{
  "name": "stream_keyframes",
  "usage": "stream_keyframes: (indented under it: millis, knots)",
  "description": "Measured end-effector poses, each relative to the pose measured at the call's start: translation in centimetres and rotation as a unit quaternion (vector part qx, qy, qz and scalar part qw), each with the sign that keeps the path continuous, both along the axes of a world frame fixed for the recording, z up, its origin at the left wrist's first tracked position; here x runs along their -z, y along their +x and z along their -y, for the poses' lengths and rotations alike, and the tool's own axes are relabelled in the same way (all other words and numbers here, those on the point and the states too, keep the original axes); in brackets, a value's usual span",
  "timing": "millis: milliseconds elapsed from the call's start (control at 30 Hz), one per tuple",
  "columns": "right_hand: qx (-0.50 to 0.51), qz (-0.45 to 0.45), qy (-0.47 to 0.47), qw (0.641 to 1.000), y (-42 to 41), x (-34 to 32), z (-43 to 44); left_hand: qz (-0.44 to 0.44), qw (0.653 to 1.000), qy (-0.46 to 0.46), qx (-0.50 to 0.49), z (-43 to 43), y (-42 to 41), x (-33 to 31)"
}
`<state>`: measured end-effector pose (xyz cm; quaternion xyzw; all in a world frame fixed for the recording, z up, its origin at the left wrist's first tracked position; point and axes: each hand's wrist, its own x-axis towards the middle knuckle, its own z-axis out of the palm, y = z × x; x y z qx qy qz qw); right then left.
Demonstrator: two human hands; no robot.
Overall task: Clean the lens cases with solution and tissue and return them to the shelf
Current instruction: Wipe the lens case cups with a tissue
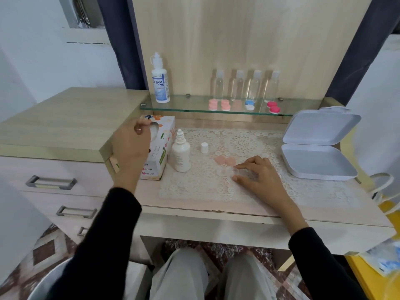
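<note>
My right hand (257,176) rests on the lace mat (216,191), with thumb and fingertips gripping a clear lens case base (227,171). Two pale pink caps (226,160) lie just behind it. A white solution bottle (180,151) stands uncapped left of them, its cap (204,147) upright on the mat. My left hand (132,146) hovers, blurred, over the tissue box (161,148), fingers pinched at a white tissue (154,128) sticking out of the opening. On the glass shelf (194,109) sit pink cases (219,105), a blue and white case (249,105) and a red case (273,107).
A large solution bottle (160,83) stands at the shelf's left end, with several clear bottles (244,85) behind the cases. An open white box (318,144) occupies the desk's right side. Drawers (52,182) are at the left and a yellow bag (387,204) hangs at the right edge.
</note>
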<state>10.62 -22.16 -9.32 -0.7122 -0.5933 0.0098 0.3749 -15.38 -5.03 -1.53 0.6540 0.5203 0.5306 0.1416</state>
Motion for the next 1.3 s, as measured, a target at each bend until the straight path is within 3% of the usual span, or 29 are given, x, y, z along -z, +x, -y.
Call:
stream_keyframes:
  millis: [67,133,233,333,467,633,1000,1133,1300]
  knots:
    - [0.002,0.000,-0.001,1.000,0.0,0.0,0.0,-0.148,0.985,-0.084,-0.006,-2.7,-1.0,-0.5]
    - [0.004,-0.002,-0.001,1.000,0.0,0.1,0.0,-0.240,0.962,-0.132,0.019,-4.1,-1.2,-1.1]
    - [0.005,0.002,-0.001,1.000,0.0,0.0,0.0,-0.310,0.929,-0.192,0.067,-4.3,-0.6,-2.3]
    - [0.005,0.003,-0.003,1.000,0.0,0.0,-0.1,-0.327,0.917,-0.214,0.074,-4.6,-0.2,-3.0]
    - [0.004,0.003,-0.004,1.000,0.0,0.0,-0.1,-0.274,0.934,-0.220,0.068,-5.1,-0.5,-2.9]
    - [0.001,0.003,-0.002,1.000,0.0,0.1,-0.1,-0.244,0.964,-0.108,0.021,-5.4,-1.2,-3.0]
    - [-0.001,0.001,0.000,1.000,0.1,0.2,-0.1,-0.145,0.987,-0.071,-0.015,-4.4,-1.1,-3.6]
    - [-0.002,0.001,-0.002,1.000,0.1,0.2,-0.1,-0.057,0.998,-0.035,-0.021,-4.2,-1.0,-4.9]
    - [-0.003,0.001,0.000,1.000,0.1,0.3,-0.1,0.103,0.991,0.019,0.084,-2.1,-0.1,-7.4]
